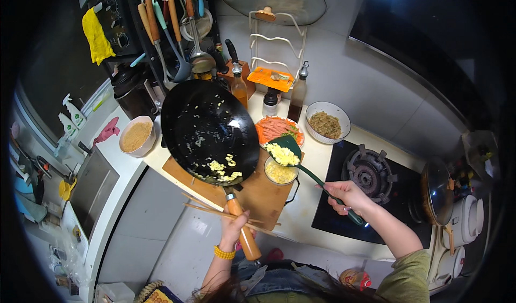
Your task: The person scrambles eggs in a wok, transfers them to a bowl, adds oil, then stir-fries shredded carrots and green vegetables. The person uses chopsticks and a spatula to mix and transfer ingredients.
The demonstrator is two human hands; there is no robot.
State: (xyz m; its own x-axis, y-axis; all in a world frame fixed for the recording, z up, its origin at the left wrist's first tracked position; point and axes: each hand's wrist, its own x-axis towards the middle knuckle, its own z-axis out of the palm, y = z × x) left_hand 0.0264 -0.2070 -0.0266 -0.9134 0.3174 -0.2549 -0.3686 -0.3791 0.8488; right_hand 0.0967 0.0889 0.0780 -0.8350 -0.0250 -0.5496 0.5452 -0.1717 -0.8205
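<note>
My left hand point(235, 226) grips the wooden handle point(245, 238) of a black wok point(201, 125), with a pair of wooden chopsticks point(209, 209) pinched in the same hand. The wok is tilted, and bits of scrambled egg point(219, 172) cling to its lower part. In my right hand point(348, 198) is a dark green spatula point(318, 181), its blade carrying a heap of scrambled egg point(283, 154). Under the blade stands a bowl point(281, 182) holding more egg, at the edge of a wooden cutting board point(258, 198).
Behind the bowl sits a plate of sliced ham and carrot point(278, 129), beside a white bowl of cooked food point(325, 122). A gas burner point(367, 174) is at right, a lidded pan point(437, 192) beyond it. Oil bottles point(297, 93) line the back; a bowl of noodles point(138, 137) is left.
</note>
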